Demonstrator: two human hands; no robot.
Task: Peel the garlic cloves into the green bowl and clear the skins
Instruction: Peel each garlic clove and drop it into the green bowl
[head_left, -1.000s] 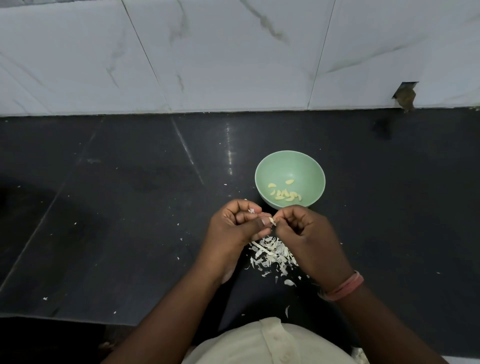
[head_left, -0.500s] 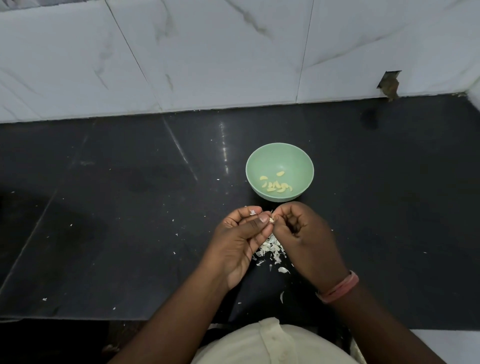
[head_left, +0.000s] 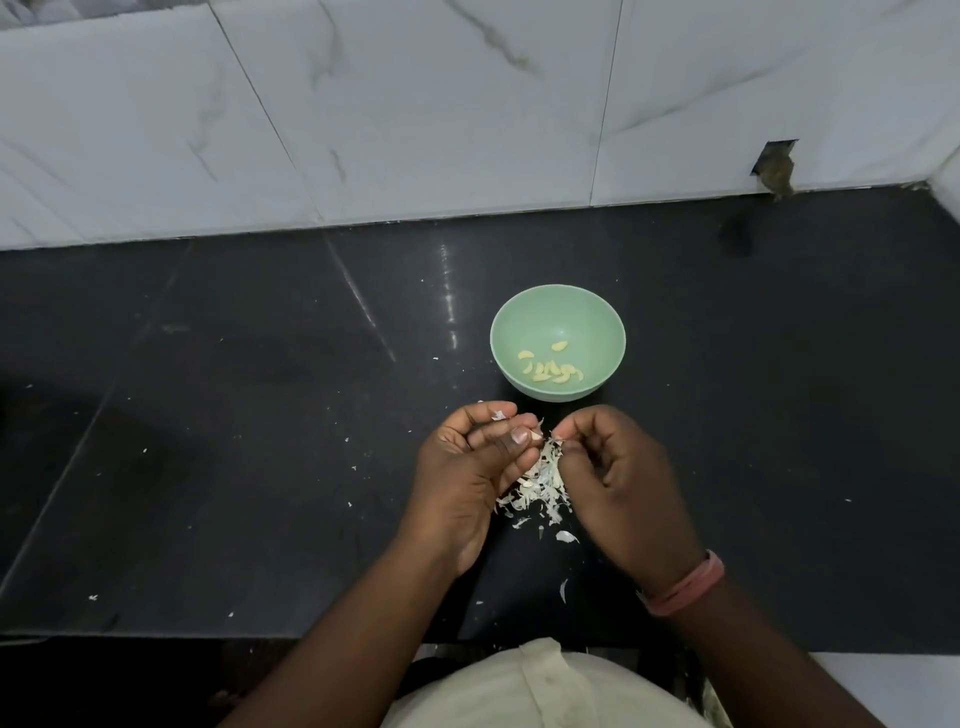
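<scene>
1. The left hand (head_left: 470, 467) is pinching a small pale garlic clove (head_left: 535, 437) between thumb and fingers.
2. The right hand (head_left: 618, 483) is pinching its papery skin beside it.
3. Both are hovering over a white skin pile (head_left: 540, 486), near the round green bowl (head_left: 602, 322) holding peeled yellowish cloves (head_left: 551, 368).

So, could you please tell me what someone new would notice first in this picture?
The green bowl stands out on the dark counter, with peeled cloves inside. Just in front of it, the left hand and right hand pinch a clove between them, above a pale heap of skins.
</scene>
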